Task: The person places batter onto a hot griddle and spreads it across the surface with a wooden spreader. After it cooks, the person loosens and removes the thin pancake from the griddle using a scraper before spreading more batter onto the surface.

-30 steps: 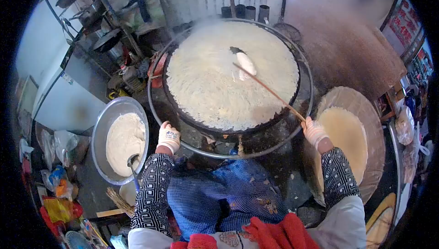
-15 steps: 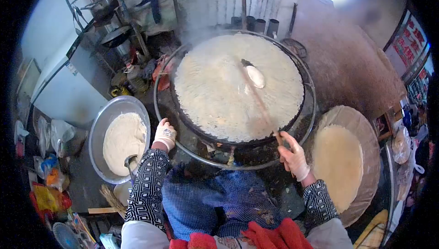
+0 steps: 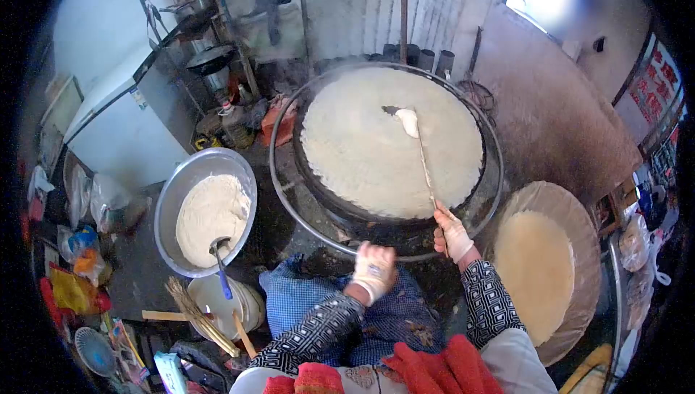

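Observation:
A wide round griddle [image 3: 340,209] stands in front of me, its surface covered by a thin pale sheet of batter [image 3: 355,141]. Closed around a long thin wooden stick [image 3: 426,166] is my gloved right hand [image 3: 454,238], at the griddle's near right edge. The stick's far end lies over the sheet, beside a dark flat tip and a white lump of batter [image 3: 408,123]. My gloved left hand [image 3: 374,271] has its fingers curled over the front of the metal ring [image 3: 318,243] that circles the griddle; the fingertips are partly hidden.
To the left, a metal basin [image 3: 166,213] holds thick batter and a blue-handled ladle [image 3: 224,276]. Below it are a white bucket [image 3: 252,307] and a straw brush [image 3: 195,314]. A plastic-lined round container [image 3: 586,264] with pale contents stands right. A white freezer [image 3: 116,133] is farther left.
My left hand has moved right along the ring, from its left side to the front. The stick's tip and batter lump have shifted slightly; the sheet looks smoother.

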`<state>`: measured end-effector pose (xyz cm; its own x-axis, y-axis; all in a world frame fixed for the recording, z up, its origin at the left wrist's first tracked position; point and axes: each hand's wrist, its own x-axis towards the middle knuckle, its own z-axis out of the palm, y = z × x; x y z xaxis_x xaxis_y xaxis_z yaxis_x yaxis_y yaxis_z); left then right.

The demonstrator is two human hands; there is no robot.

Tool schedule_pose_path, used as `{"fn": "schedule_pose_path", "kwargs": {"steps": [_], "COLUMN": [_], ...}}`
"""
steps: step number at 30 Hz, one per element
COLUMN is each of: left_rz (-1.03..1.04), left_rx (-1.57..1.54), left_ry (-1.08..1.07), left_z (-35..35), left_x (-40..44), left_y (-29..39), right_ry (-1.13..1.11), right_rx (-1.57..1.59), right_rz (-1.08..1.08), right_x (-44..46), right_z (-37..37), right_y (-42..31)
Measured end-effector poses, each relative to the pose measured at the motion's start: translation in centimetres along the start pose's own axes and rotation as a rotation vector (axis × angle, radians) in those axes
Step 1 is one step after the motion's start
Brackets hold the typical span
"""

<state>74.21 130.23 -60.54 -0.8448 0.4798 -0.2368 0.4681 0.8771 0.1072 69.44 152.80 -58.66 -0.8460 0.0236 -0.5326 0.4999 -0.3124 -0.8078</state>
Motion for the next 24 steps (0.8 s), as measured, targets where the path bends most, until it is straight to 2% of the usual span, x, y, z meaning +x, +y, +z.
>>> {"fn": "schedule_pose_path", "kwargs": {"steps": [1, 2, 5, 7, 10, 12, 13, 14, 15, 16, 18, 21, 22, 24], "left_rz": [0.112, 0.193, 0.192, 0.019, -0.353, -0.712, -0.957, -1.168, -1.262, -1.258, -1.307, -1.323, -1.323, -1.404], "left_rx": [-0.06, -0.105, -0.276, -0.215, -0.206, -0.107, -0.05, -0.164, -0.186, -0.313, -0.291, -0.246, -0.24, -0.56], "left_ry": [0.194, 0.217, 0.384, 0.429, 0.546, 0.492, 0.263, 0.003, -0.192, -0.208, -0.046, 0.036, 0.051, 0.251], "left_z": [0.5, -0.5, -4.0, -7.9, -6.4, 0.0, 2.1, 0.6, 1.4, 2.4, 7.8, 12.1, 13.2, 13.1], "left_x": [-1.8, -3.6, -7.9, -10.6, -14.7, -18.3, -19.8, -20.7, -21.5, -22.9, -24.5, -25.8, -26.3, -27.3], "left_y": [1.5, 2.3, 1.0, -2.8, -12.1, -19.2, -21.6, -21.8, -23.5, -24.9, -28.7, -32.3, -33.0, -32.4], "right_ry": [-0.02, -0.04, -0.037, -0.025, -0.049, -0.084, -0.098, -0.092, -0.071, -0.082, -0.1, -0.3, -0.236, -0.11], "right_rx": [0.007, 0.016, -0.014, -0.065, -0.037, -0.053, -0.06, -0.059, -0.051, -0.013, 0.058, 0.518, 0.489, 0.427], "right_rz": [0.01, 0.021, 0.028, 0.005, 0.02, -0.002, -0.011, 0.01, 0.023, 0.028, 0.06, 0.1, 0.022, -0.136], "right_x": [0.2, 0.3, -0.1, -0.4, -0.2, -0.1, -0.2, -0.4, -0.4, -0.9, -1.9, -2.3, -3.5, -6.9], "right_z": [0.2, 0.5, 2.0, 3.1, 4.3, 4.8, 5.1, 5.7, 6.2, 7.0, 8.6, 8.5, 9.0, 10.8], "right_y": [-0.1, -0.1, -0.4, -0.4, 0.4, 1.2, 1.5, 1.8, 2.3, 3.2, 4.1, 6.4, 7.0, 7.5]}}
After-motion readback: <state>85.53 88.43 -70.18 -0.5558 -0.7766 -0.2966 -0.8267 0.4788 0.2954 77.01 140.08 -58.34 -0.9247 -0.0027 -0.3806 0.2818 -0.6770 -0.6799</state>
